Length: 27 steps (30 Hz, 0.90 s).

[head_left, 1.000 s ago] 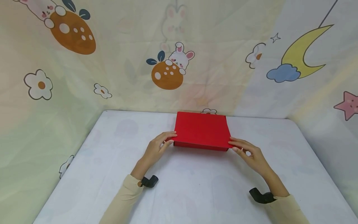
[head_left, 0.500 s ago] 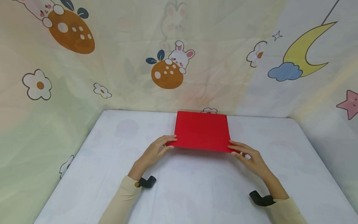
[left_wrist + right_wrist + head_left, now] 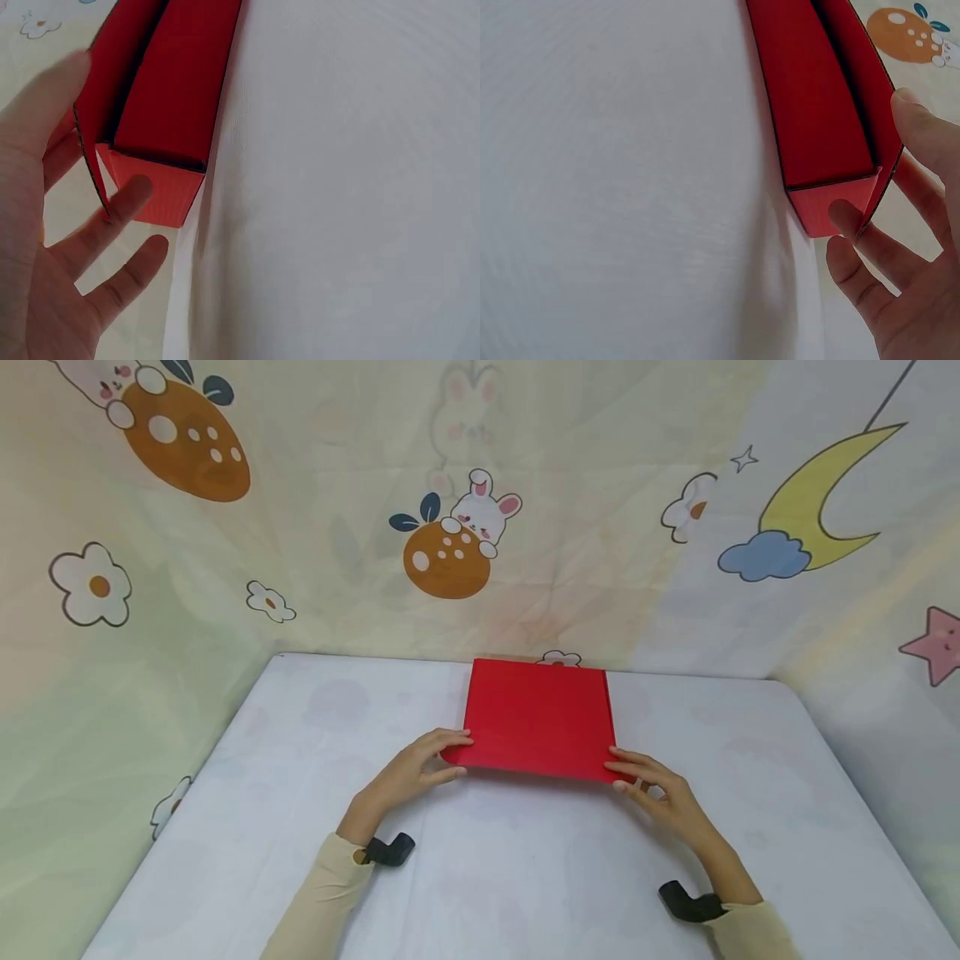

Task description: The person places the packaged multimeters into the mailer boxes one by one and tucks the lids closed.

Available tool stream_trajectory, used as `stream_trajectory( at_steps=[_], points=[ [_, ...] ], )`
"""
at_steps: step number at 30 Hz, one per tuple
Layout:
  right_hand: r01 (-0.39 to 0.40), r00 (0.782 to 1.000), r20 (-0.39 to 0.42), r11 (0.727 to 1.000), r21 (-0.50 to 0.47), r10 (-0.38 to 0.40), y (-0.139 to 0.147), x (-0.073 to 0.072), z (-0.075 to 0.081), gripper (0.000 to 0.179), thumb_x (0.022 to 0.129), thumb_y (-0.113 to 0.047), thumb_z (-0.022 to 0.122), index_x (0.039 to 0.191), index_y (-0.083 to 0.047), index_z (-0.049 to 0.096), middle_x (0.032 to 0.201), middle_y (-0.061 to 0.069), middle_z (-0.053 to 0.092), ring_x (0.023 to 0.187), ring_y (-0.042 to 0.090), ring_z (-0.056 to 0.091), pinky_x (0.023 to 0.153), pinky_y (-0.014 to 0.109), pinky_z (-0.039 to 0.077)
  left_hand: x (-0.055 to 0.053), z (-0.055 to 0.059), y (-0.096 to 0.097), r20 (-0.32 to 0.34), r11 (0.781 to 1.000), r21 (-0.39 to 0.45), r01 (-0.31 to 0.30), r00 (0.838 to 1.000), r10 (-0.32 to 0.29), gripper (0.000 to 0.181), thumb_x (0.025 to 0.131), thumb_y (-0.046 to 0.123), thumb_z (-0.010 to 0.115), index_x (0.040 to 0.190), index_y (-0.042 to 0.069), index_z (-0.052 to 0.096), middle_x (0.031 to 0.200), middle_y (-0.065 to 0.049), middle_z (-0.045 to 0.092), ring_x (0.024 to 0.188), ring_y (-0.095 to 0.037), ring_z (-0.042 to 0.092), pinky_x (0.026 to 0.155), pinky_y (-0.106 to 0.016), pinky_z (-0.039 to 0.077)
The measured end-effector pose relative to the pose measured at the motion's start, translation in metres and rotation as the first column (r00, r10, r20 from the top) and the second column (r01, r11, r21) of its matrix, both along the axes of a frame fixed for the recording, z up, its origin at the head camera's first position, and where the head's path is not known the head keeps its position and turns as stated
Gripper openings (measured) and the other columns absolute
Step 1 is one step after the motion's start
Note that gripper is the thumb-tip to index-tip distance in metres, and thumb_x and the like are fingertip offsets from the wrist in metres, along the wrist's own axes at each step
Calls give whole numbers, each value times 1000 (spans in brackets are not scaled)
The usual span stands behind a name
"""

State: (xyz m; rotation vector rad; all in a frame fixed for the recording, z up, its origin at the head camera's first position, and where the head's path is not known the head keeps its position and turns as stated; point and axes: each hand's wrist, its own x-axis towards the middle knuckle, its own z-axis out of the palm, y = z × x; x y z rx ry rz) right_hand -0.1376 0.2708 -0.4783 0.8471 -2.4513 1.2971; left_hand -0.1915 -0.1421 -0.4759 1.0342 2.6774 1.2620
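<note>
A red cardboard box (image 3: 176, 86) stands on the table at the far side. Its flat red lid (image 3: 536, 714) hides the box body in the head view. Both wrist views show a dark gap between the lid and the box's front wall. My left hand (image 3: 401, 775) pinches the lid's near left corner between thumb and fingers, with other fingers spread beside the box's end. At the near right corner, my right hand (image 3: 667, 797) pinches the lid the same way. The inside of the box cannot be seen.
A white cloth covers the table (image 3: 495, 877). Behind and beside it hangs a printed curtain (image 3: 337, 568) with rabbits, flowers and a moon. A black wrist mount (image 3: 390, 850) sits on the left wrist, another black mount (image 3: 690, 902) on the right.
The lid's near edge has come toward me with both hands, and it now covers the front wall that showed below it earlier. The lid's far edge has stayed about where it was.
</note>
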Motion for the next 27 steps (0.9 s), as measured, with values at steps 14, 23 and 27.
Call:
stream_trajectory(
  at_steps=[14,23,27],
  points=[
    [52,992,123,994,-96,-40,-1,0,-19,46,84,11,68,127,-2,62,142,15,51,129,-1,44,88,12,46,13,-15,27,-343,972,-74,-223,921,185,48,87,33,74,131,19,61,132,-1,58,120,-18,57,95,-34,53],
    [65,973,229,971,-229,-11,1,3,-32,41,85,16,62,125,7,59,132,21,38,118,0,48,94,11,46,18,-28,30,-47,962,110,-251,965,258,46,86,27,76,130,25,63,124,-6,45,108,-21,55,81,-31,54],
    [50,976,219,969,-243,5,1,3,-29,42,86,14,62,127,6,58,130,15,48,122,2,47,98,12,44,16,-27,32,-66,956,169,-240,965,254,48,82,24,79,128,19,65,118,-9,53,107,-22,54,84,-37,54]
  ],
)
